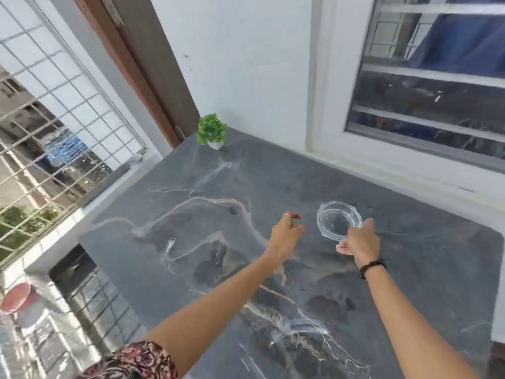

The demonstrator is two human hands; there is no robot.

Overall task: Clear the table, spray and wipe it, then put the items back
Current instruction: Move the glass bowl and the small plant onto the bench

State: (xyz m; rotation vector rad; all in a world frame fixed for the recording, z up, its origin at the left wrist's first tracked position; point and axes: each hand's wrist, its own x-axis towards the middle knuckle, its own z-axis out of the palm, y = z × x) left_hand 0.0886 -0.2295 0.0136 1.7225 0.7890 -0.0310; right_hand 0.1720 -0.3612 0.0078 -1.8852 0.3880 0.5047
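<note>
The small potted plant (212,132) stands at the far left corner of the grey marble table (410,269), well beyond the fingers of both hands. The left hand (287,236) hovers over the middle of the slab, arm stretched forward, fingers loosely curled and gripping nothing. Just right of its fingertips, the clear glass dish (338,220) is pinched at its near rim by the right hand (360,242), thumb on top and fingers underneath, the wrist bent down from an outstretched arm. Whether the dish rests on the table or is held just off it I cannot tell. Judging by the bare surface, this looks like either clearing or returning; next, the dish needs a steady, level carry or a gentle release
</note>
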